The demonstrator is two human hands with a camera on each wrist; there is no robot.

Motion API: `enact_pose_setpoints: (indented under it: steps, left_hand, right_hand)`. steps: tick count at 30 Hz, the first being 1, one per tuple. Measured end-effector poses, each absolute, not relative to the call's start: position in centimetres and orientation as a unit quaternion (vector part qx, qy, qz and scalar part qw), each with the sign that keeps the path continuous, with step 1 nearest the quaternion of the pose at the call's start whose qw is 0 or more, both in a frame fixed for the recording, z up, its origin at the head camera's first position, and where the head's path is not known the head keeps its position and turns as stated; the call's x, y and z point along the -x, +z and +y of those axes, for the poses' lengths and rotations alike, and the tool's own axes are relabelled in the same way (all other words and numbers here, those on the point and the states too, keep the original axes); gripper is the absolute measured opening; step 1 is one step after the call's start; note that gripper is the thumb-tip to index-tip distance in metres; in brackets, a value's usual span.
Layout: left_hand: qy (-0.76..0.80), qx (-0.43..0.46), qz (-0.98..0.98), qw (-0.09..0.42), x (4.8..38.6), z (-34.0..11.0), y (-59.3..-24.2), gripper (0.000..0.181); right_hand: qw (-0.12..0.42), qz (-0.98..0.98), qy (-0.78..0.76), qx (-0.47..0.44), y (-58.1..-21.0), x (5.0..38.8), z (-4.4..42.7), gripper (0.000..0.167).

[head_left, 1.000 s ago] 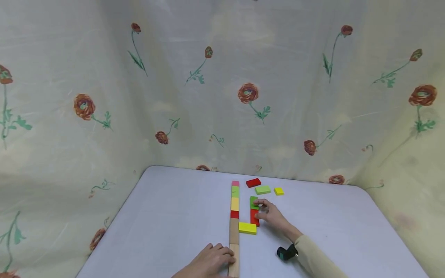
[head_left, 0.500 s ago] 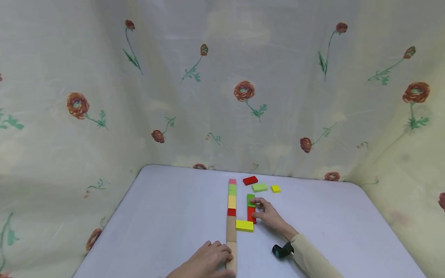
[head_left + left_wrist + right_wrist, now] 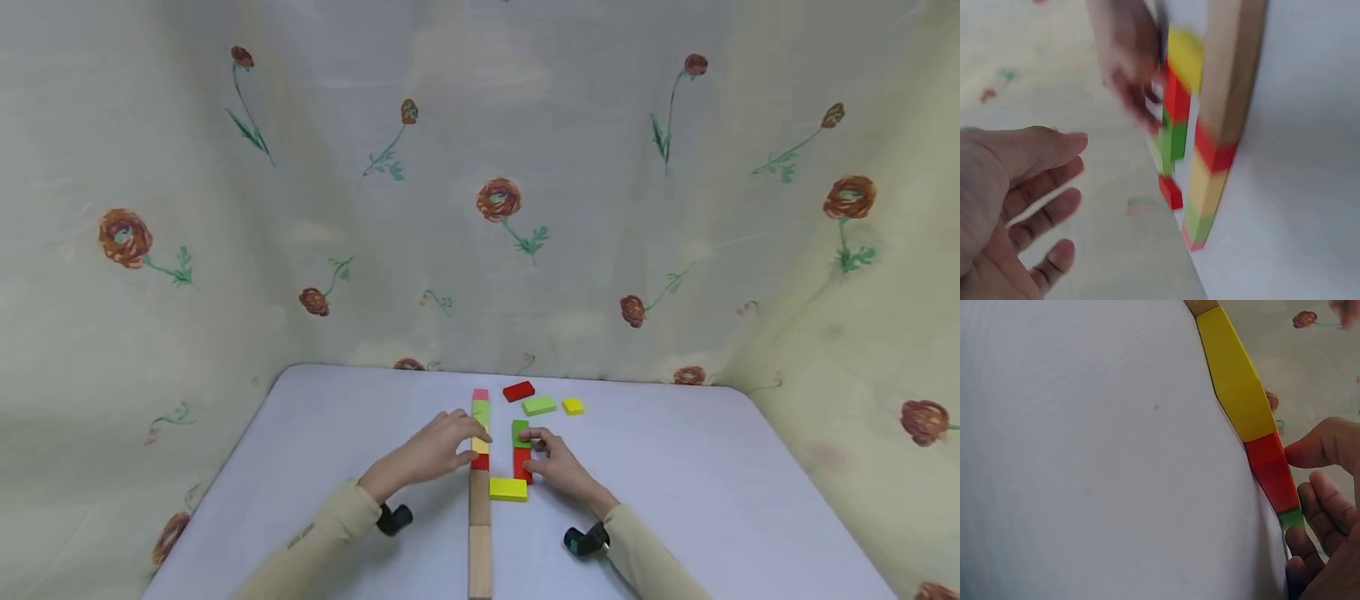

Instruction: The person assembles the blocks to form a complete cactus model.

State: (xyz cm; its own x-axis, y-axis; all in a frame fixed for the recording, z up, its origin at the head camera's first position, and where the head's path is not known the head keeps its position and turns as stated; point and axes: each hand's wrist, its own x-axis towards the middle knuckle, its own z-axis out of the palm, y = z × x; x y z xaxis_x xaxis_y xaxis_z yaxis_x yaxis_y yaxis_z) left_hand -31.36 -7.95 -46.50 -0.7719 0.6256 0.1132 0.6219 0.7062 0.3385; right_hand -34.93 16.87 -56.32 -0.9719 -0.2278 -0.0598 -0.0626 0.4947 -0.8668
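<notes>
Left hand: off the pale wooden block and away up the row; over the far half now, thumb and fingers wide apart, holding nothing, clear of the blocks in its own wrist view.
Right hand: stays put; thumb tip at the bright red rectangular block, index finger on the green rectangular block, thumb and fingers apart rather than clamped.
Long row: six blocks end to end, counting away from the person: that pale wooden one, a brown wooden block, a short red block, a pale yellow block, a light green block, a pink block.
Side branch: three blocks; a bright yellow rectangular block sits against the brown one's right side, and from its outer end run the bright red and the green, end to end, parallel to the row.
Loose at the far edge: three, well apart from the hands: a dark red block, a lime-green block, a small yellow block.
Total: twelve blocks, all on the white table.
Wrists: two beige sleeves, two black devices.
</notes>
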Motion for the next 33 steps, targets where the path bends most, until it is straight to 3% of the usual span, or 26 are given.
enact_pose_setpoints:
  steps: [7, 13, 19, 33]
  left_hand:
    - [0.180, -0.357, 0.916, 0.037, 40.0, -4.1, -45.7, 0.037]
    - [0.170, -0.370, 0.911, 0.067, 44.1, -1.2, -46.8, 0.046]
    - [0.121, -0.381, 0.913, 0.088, 45.6, 1.3, -47.7, 0.049]
    - [-0.014, -0.383, 0.916, 0.116, 45.8, 4.9, -48.4, 0.056]
  right_hand:
    - [0.073, 0.857, -0.499, 0.101, -56.2, 34.8, 17.0, 0.043]
    - [0.077, 0.862, -0.492, 0.099, -56.2, 34.4, 17.0, 0.043]
    - [0.075, 0.860, -0.491, 0.115, -55.8, 34.3, 17.2, 0.044]
    - [0.077, 0.861, -0.489, 0.115, -56.2, 34.1, 17.6, 0.045]
